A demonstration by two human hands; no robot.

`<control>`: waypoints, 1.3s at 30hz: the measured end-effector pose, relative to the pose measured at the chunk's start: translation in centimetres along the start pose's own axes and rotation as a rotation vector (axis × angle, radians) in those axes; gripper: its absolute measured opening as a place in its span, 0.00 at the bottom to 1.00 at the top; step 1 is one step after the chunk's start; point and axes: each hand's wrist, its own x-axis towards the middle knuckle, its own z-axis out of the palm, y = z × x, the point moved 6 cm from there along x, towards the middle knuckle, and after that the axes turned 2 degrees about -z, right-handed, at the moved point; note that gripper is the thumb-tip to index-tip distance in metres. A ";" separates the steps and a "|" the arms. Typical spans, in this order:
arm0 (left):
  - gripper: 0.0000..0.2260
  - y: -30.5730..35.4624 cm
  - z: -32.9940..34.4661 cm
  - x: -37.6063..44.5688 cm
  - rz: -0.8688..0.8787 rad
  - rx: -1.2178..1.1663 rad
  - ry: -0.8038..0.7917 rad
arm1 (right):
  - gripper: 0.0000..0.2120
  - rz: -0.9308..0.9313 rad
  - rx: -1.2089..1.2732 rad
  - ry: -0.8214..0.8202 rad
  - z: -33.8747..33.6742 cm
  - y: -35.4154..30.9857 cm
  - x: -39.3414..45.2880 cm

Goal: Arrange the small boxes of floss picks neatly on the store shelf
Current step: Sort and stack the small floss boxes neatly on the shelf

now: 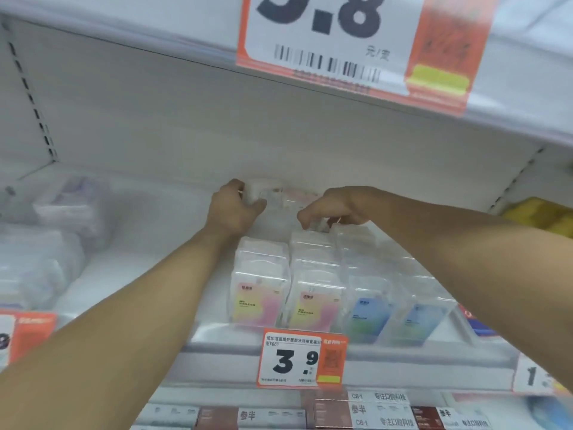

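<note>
Two outstretched arms: left hand (233, 209) grips a clear box (255, 192), right hand (333, 209) pinches another (319, 225).

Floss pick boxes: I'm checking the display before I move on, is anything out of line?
The front rows stand straight. At the back, loose boxes lie off the rows, one in the left hand; the right hand rests on the row ends.

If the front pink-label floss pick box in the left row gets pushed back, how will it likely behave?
The pink-label box looks like clear, rigid plastic, so it should probably slide as one piece rather than flex. It stands taller than it is deep, so a high push might tip it. Boxes packed behind it would likely resist.
</note>
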 end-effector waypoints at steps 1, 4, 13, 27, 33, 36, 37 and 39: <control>0.20 -0.1 0.0 0.1 -0.031 -0.046 -0.022 | 0.18 -0.005 0.030 0.017 -0.2 0.0 -0.4; 0.20 0.2 -1.1 0.1 -0.110 -0.231 -0.069 | 0.09 -0.087 0.195 0.102 -1.3 -0.7 -1.9; 0.08 4.0 -7.6 -2.7 -0.013 -0.585 -0.067 | 0.15 -0.313 0.820 0.334 -4.6 -1.8 -7.7; 0.16 7.6 -8.0 -7.7 -0.192 -1.202 -0.378 | 0.33 -0.371 1.096 0.593 -1.9 1.2 -14.6; 0.07 8.9 -7.2 -8.9 -0.181 -1.336 -0.467 | 0.28 -0.422 1.225 0.449 -2.5 2.5 -15.9; 0.14 9.3 -7.4 -9.0 -0.147 -1.270 -0.474 | 0.18 -0.489 1.290 0.357 -2.3 2.3 -15.8; 0.18 9.2 -7.3 -8.9 -0.139 -1.201 -0.484 | 0.14 -0.508 1.280 0.316 -1.9 2.2 -15.6; 0.20 9.1 -7.2 -8.6 -0.127 -1.092 -0.457 | 0.08 -0.523 1.249 0.254 -1.1 2.2 -15.1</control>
